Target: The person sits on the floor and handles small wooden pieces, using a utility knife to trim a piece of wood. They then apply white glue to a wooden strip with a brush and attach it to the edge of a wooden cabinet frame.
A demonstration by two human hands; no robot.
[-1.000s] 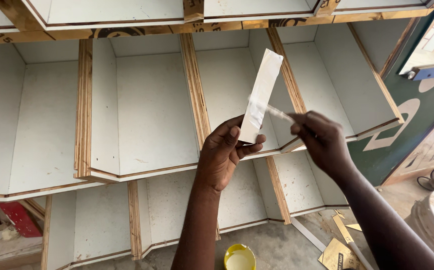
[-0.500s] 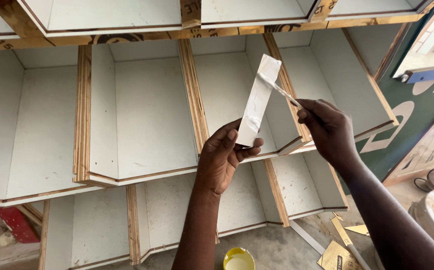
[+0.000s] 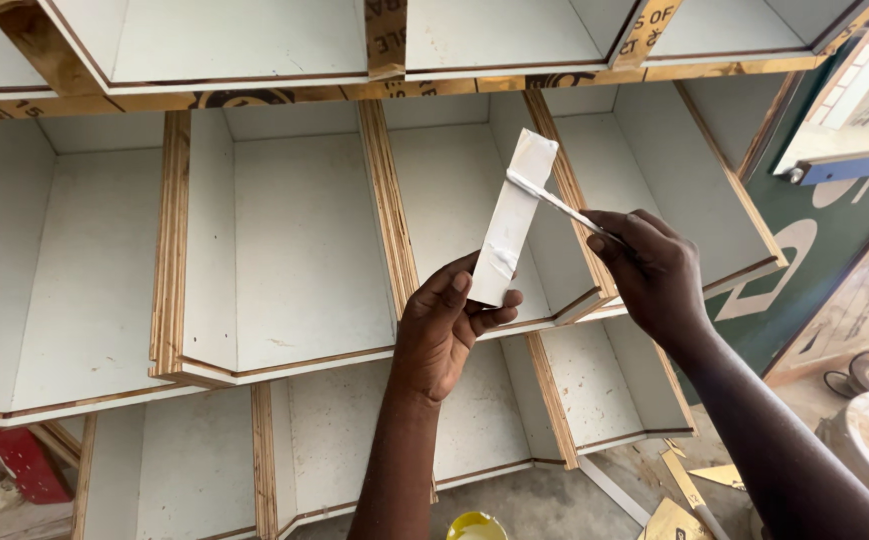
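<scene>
left hand (image 3: 445, 330) holding white strip (image 3: 515, 225), right hand (image 3: 655, 270) scraping

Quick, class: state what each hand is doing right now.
Left hand: closed, holding the white strip by its lower end.
Right hand: closed on a thin tool, its tip on the strip.

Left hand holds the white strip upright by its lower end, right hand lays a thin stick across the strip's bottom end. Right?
Not quite. In the head view the right hand lays the thin stick across the white strip near its top end, not the bottom. The left hand does hold its lower end.
</scene>
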